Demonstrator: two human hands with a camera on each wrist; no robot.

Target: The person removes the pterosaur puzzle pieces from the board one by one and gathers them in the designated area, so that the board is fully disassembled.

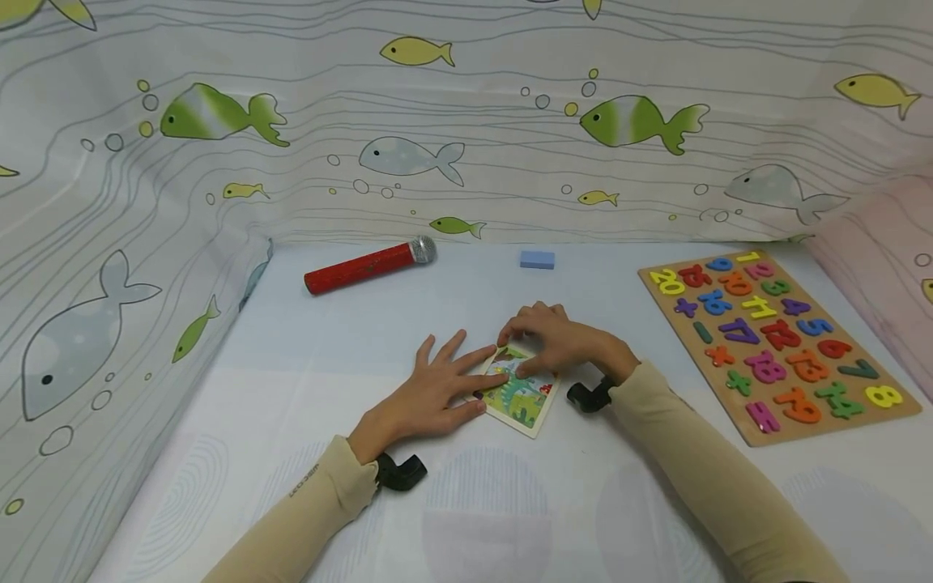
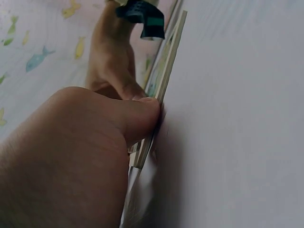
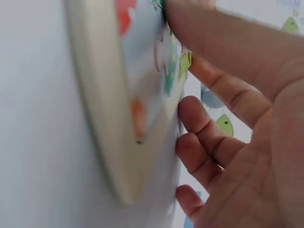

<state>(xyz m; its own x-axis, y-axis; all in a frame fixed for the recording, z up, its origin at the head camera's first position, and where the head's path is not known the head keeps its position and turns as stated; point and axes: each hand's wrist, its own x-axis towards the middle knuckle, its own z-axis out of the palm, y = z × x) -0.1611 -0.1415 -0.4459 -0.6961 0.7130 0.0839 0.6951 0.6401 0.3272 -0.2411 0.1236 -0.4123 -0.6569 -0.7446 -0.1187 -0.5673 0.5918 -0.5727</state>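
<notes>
In the head view, a small wooden picture puzzle (image 1: 526,405) with a green dinosaur scene and a pale frame lies on the table. My left hand (image 1: 435,397) rests at its left side, fingers spread and straight, two of them across the picture. The left thumb (image 2: 142,114) touches the puzzle's edge in the left wrist view. From the upper right, my right hand (image 1: 557,340) bends over the puzzle, gripping it near the top corner between index finger and thumb. The right thumb (image 3: 223,42) lies over the picture in the right wrist view; the other fingers curl beyond the frame.
A red microphone (image 1: 368,267) lies at the back left, and a blue block (image 1: 537,260) at the back centre. To the right is a wooden number board (image 1: 700,356) with colourful numerals. A fish-printed curtain (image 1: 503,186) borders the table behind and at the sides.
</notes>
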